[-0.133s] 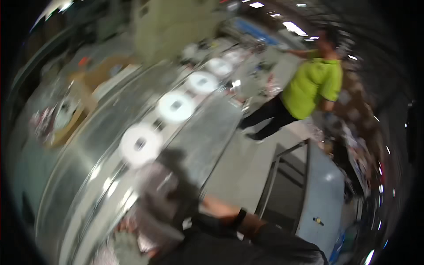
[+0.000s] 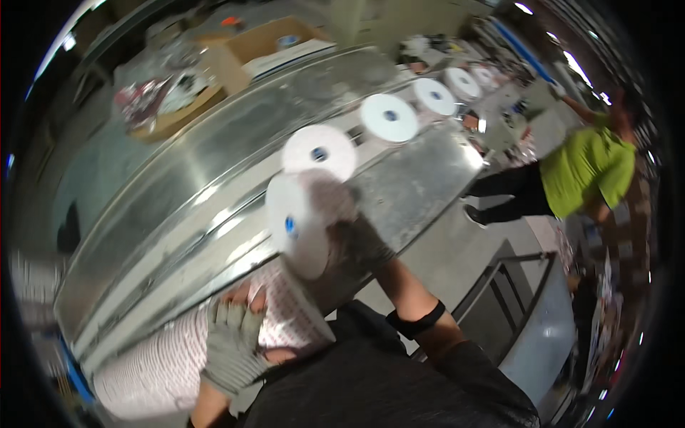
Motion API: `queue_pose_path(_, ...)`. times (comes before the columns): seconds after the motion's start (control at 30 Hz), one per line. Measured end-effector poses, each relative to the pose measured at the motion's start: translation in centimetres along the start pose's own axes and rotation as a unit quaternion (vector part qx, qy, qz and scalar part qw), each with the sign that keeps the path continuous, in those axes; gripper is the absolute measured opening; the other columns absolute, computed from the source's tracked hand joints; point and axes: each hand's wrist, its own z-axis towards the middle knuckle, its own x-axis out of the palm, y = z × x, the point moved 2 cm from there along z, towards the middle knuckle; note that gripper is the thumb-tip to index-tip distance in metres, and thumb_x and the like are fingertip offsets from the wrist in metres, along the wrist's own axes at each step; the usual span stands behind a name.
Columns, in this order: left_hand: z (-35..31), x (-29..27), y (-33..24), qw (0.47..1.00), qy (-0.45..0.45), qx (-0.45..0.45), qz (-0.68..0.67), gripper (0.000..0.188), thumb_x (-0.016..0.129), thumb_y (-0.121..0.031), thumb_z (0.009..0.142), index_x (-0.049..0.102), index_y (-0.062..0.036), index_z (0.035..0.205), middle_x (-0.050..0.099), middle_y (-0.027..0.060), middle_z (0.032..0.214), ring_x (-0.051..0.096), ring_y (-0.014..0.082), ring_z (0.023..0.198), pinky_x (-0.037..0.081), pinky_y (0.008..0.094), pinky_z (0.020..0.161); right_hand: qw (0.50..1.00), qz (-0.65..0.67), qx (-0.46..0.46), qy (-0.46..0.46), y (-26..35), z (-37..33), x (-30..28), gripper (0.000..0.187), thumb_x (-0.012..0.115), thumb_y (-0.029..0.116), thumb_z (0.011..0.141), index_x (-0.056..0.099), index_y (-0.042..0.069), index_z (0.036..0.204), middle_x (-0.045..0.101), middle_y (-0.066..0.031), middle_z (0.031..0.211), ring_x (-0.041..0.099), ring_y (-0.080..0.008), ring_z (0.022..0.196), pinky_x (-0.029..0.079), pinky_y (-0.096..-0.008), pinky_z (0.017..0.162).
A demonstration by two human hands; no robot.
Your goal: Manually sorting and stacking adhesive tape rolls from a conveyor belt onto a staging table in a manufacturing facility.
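Note:
My left hand [image 2: 237,335], in a grey glove with bare fingertips, is closed over the near end of a row of rolls. Fingers curl across the top and the thumb is on the side toward me. The rolls [image 2: 153,357] are narrow, white with small red printing, and stand on edge packed together. My right hand [image 2: 357,242], also gloved and smeared by motion, grips the edge of a white roll [image 2: 289,246] with a blue core. That roll is tilted above the metal conveyor, in front of another white roll [image 2: 319,154] lying flat; its lower edge is blurred.
Further flat rolls [image 2: 389,118] run in a line along the conveyor [image 2: 235,167]. Beyond its far side is an open cardboard box [image 2: 264,53] near plastic bags. At the right stand a person in a yellow-green shirt [image 2: 589,171] and a metal-framed table [image 2: 539,349].
My view has swung, so the conveyor and person sit further right in the picture. The white roll in my right hand now shows its face and blue core; the left hand has come into clearer view.

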Motion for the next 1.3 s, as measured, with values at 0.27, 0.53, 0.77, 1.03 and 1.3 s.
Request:
queue_pose_path(0.27,9.2,-4.3,5.3,0.975,-0.184,-0.045,-0.112,0.126,0.079,-0.065,0.060,0.021,-0.0010,0.152,0.050,0.0249,0.127,0.051,0.0365,0.119,0.041,0.0424,0.102,0.910,0.410,0.030,0.056,7.2,5.8,11.0,0.051,0.054,0.029,0.097,0.043,0.000,0.137,0.059,-0.0125,0.122,0.062,-0.0208,0.107,0.053,-0.0347,0.092)
queue_pose_path(0.53,8.4,-3.1,10.8,0.836,-0.110,-0.156,-0.515,0.111,0.088,-0.029,0.067,0.023,-0.0069,0.154,0.041,0.0133,0.148,0.039,0.0231,0.136,0.035,0.0382,0.111,0.934,0.342,0.103,-0.002,-2.0,6.6,9.3,0.057,0.068,0.032,0.088,0.051,-0.001,0.130,0.064,-0.0134,0.110,0.065,-0.0227,0.095,0.054,-0.0370,0.082)
queue_pose_path(0.77,9.2,2.8,19.8,0.939,0.256,-0.133,0.189,0.131,0.085,-0.055,0.058,0.011,-0.0083,0.155,0.042,0.0286,0.140,0.040,0.0432,0.132,0.032,0.0492,0.110,0.790,-0.611,-0.030,0.042,-5.4,12.3,7.6,0.090,0.073,0.055,0.073,0.043,0.006,0.143,0.048,-0.0234,0.133,0.044,-0.0375,0.124,0.039,-0.0545,0.099)
queue_pose_path(1.03,7.1,3.4,20.3,0.964,0.248,0.004,0.092,0.090,0.075,-0.051,0.074,0.040,-0.0119,0.146,0.039,0.0236,0.147,0.039,0.0382,0.135,0.030,0.0430,0.115,0.825,-0.505,-0.244,0.066,-1.8,2.6,6.2,0.036,0.071,0.023,0.081,0.067,0.008,0.114,0.043,-0.0178,0.143,0.040,-0.0364,0.135,0.041,-0.0462,0.106)
queue_pose_path(1.3,-2.8,-1.6,10.0,0.970,0.230,0.008,-0.076,0.130,0.055,-0.088,0.065,0.019,0.0015,0.152,0.028,0.0314,0.151,0.028,0.0437,0.142,0.024,0.0495,0.117,0.985,0.116,0.093,0.082,1.5,-12.0,10.0,0.108,0.089,0.017,0.062,0.028,0.007,0.150,0.042,-0.0123,0.144,0.044,-0.0242,0.131,0.041,-0.0361,0.107)
